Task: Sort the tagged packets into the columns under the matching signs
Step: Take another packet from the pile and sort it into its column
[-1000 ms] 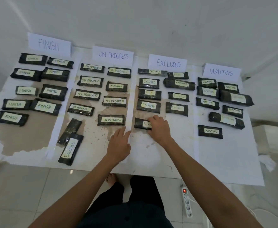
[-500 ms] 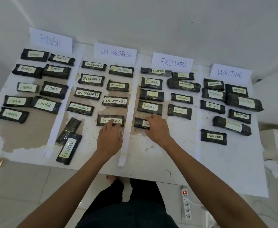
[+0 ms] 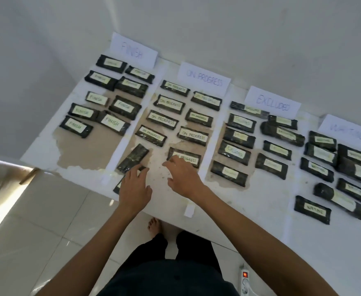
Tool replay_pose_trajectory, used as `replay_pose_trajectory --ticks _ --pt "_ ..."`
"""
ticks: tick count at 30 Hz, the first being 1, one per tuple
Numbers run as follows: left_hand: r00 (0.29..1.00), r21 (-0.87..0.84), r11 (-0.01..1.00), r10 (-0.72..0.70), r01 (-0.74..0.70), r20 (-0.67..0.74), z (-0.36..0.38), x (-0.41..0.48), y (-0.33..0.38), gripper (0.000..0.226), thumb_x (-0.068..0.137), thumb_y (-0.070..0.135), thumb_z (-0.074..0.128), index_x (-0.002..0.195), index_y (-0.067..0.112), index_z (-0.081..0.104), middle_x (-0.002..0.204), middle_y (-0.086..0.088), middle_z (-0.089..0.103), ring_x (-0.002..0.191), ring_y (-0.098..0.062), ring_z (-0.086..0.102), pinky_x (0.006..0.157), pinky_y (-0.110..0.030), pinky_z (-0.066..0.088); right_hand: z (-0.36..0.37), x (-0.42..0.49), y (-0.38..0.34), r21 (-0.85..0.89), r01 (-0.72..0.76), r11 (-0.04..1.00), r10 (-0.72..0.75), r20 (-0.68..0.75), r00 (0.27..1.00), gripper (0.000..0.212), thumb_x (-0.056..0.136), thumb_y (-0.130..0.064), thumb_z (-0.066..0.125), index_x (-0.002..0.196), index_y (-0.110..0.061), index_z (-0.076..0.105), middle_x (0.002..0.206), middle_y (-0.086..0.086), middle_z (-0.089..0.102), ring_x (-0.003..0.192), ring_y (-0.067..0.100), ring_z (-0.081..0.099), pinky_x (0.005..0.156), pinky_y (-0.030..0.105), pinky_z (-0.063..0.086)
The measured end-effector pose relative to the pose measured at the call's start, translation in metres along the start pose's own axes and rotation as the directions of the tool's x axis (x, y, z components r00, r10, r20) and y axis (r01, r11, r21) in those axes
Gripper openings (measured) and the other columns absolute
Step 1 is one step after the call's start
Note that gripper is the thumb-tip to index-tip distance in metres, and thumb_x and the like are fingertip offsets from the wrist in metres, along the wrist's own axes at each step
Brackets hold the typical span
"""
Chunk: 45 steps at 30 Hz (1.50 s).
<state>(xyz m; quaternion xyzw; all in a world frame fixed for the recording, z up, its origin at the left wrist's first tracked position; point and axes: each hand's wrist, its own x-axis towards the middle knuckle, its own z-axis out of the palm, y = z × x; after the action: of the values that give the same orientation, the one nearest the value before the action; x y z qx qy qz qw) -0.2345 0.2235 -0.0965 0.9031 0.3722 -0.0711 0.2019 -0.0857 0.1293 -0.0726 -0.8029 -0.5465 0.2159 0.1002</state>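
Observation:
Black packets with pale tags lie in columns under four paper signs: FINISH, ON PROGRESS, EXCLUDED and WAITING. At the near end of the ON PROGRESS column lie two stray packets. One is a packet with no tag showing. The other is a packet almost hidden under my left hand, whose fingers are spread flat over it. My right hand hovers with its fingers apart just in front of the nearest ON PROGRESS packet, holding nothing. The nearest EXCLUDED packet lies free.
The table has a white, partly peeled top, with paper strips dividing the columns. Its near edge runs just under my wrists. Below are a tiled floor, my legs and foot, and a power strip at the lower right.
My right hand has let go of the nearest EXCLUDED packet and moved left. My left hand has moved left onto the stray packet. The view has swung left.

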Motion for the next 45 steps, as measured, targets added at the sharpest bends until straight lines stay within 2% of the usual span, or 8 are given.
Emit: replay_pose_trajectory --ticks 4,8,15,24,28,32,38,45 --pt "0.984 0.011 0.984 -0.176 0.175 0.041 -0.001 -0.005 -0.033 0.067 0.077 0.026 0.066 0.137 0.014 0.04 0.134 -0.015 0.043 0.117 -0.034 0.043 0.095 -0.045 0.041 0.018 0.028 -0.036 -0.071 0.12 0.99 -0.116 0.047 0.992 0.047 0.083 -0.007 0.059 0.129 -0.009 0.05 0.126 0.015 0.048 0.106 0.033 0.051 0.082 0.042 0.044" --pt "0.976 0.021 0.978 -0.206 0.205 0.067 0.0 -0.003 -0.054 0.071 0.077 0.027 0.069 0.139 0.013 0.035 0.13 -0.015 0.045 0.113 -0.034 0.046 0.091 -0.043 0.043 0.038 0.046 -0.061 -0.155 0.199 0.968 -0.182 0.115 0.977 0.043 0.085 -0.005 0.056 0.128 -0.007 0.049 0.128 0.02 0.046 0.108 0.037 0.048 0.084 0.044 0.042" --pt "0.997 -0.054 0.996 -0.065 0.067 0.027 0.0 0.004 -0.076 0.066 0.065 0.0 0.065 0.129 0.002 0.05 0.117 -0.019 0.058 0.098 -0.038 0.056 0.078 -0.044 0.047 0.051 0.056 -0.08 -0.249 0.228 0.941 -0.194 0.154 0.969 0.053 0.081 -0.003 0.063 0.131 -0.01 0.046 0.141 0.018 0.039 0.129 0.035 0.036 0.101 0.044 0.037" --pt "0.973 -0.024 0.973 0.229 -0.23 -0.027 -0.019 -0.003 -0.072 0.072 0.052 0.005 0.074 0.123 0.003 0.057 0.104 -0.014 0.068 0.089 -0.033 0.065 0.071 -0.037 0.055 0.034 0.048 -0.069 -0.261 0.239 0.935 -0.201 0.164 0.966 0.044 0.084 -0.006 0.057 0.127 -0.009 0.048 0.116 0.012 0.055 0.097 0.031 0.053 0.079 0.039 0.042" --pt "0.942 -0.008 0.943 0.333 -0.334 -0.034 -0.024 -0.003 -0.058 0.071 0.066 0.025 0.073 0.131 0.008 0.05 0.119 -0.012 0.062 0.109 -0.031 0.058 0.091 -0.041 0.049 0.025 0.031 -0.056 -0.221 0.183 0.958 -0.157 0.131 0.979 0.044 0.084 -0.011 0.059 0.127 -0.009 0.049 0.113 0.013 0.057 0.095 0.031 0.055 0.077 0.04 0.047" --pt "0.935 -0.011 0.936 0.351 -0.352 -0.054 -0.027 0.001 -0.038 0.074 0.073 0.045 0.06 0.137 0.012 0.042 0.133 -0.011 0.053 0.123 -0.031 0.049 0.099 -0.045 0.043 0.013 0.009 -0.039 -0.204 0.073 0.976 -0.056 0.085 0.995 0.048 0.087 -0.02 0.06 0.133 -0.013 0.046 0.126 0.01 0.054 0.109 0.029 0.054 0.091 0.04 0.048" --pt "0.916 -0.012 0.917 0.398 -0.399 -0.049 -0.026 0.005 -0.005 0.074 0.077 0.047 0.055 0.14 0.012 0.037 0.143 -0.013 0.044 0.134 -0.032 0.038 0.108 -0.045 0.033 -0.004 -0.029 -0.011 -0.183 -0.085 0.98 0.089 0.015 0.996 0.051 0.084 -0.018 0.062 0.133 -0.013 0.047 0.128 0.009 0.055 0.111 0.026 0.054 0.088 0.037 0.048" --pt "0.875 -0.003 0.875 0.484 -0.484 -0.025 -0.012 0.011 0.036 0.071 0.077 0.045 0.055 0.137 0.011 0.041 0.139 -0.013 0.047 0.129 -0.032 0.043 0.105 -0.042 0.037 -0.025 -0.074 0.03 -0.123 -0.277 0.953 0.272 -0.051 0.961 0.05 0.083 -0.016 0.063 0.131 -0.013 0.049 0.122 0.008 0.057 0.104 0.028 0.057 0.08 0.038 0.051"
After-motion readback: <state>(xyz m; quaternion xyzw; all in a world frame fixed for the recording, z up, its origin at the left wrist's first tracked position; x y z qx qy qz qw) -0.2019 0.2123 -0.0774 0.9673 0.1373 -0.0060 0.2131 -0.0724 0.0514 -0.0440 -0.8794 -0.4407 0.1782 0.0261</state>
